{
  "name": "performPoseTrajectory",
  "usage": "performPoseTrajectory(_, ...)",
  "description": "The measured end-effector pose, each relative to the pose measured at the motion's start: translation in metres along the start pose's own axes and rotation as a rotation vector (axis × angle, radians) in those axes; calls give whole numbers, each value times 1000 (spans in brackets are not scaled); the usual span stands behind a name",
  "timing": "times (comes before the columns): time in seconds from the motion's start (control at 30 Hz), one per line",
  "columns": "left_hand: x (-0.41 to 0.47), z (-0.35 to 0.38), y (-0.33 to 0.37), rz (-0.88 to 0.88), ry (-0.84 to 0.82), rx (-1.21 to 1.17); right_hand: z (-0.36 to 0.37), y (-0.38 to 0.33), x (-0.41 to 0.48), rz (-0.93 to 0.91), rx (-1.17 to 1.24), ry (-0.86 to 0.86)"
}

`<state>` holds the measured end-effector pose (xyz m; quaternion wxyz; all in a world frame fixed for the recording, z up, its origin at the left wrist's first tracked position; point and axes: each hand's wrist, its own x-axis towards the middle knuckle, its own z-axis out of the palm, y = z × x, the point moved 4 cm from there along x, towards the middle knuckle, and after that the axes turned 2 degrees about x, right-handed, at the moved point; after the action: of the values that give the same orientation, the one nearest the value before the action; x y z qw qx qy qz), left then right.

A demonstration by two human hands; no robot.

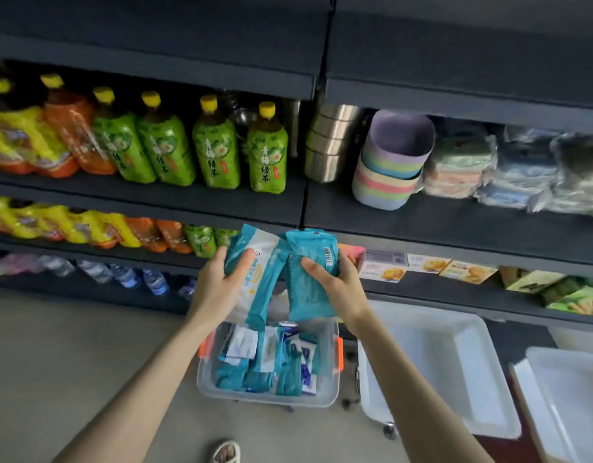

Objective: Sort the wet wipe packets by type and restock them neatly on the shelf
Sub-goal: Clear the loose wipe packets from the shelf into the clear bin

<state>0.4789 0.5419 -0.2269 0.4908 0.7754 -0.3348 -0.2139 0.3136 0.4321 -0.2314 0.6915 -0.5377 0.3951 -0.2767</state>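
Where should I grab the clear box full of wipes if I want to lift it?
Probably under the rim at both ends, by the orange latches, reaching in from left and right. The clear box is wide, open-topped and full of packets, so a one-sided grip would likely tip it.

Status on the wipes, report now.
Left hand grips teal-and-white packets. Right hand grips teal barcode packet. Both held above clear bin of more packets. Nothing blocking the hands.
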Motion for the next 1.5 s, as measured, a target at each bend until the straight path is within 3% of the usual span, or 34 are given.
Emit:
performPoseTrajectory(0.4,42,36,-283,-378,-289,219,66,258,64,326,-424,172)
performPoseTrajectory(0.77,50,124,-430,-299,-323,303,52,425,127,432,-808,246)
performPoseTrajectory(0.87,43,137,-453,-181,-289,332,49,447,133,403,-940,268)
performPoseTrajectory(1.0,35,141,-468,-79,-251,408,45,474,136,459,-942,148)
performPoseTrajectory(1.27,40,137,-471,-135,-346,432,41,475,140,563,-1001,7)
performPoseTrajectory(1.4,35,130,-463,-188,-390,355,40,464,126,508,-888,90)
performPoseTrajectory(1.5,27,120,-454,-170,-308,383,38,451,113,398,-834,217)
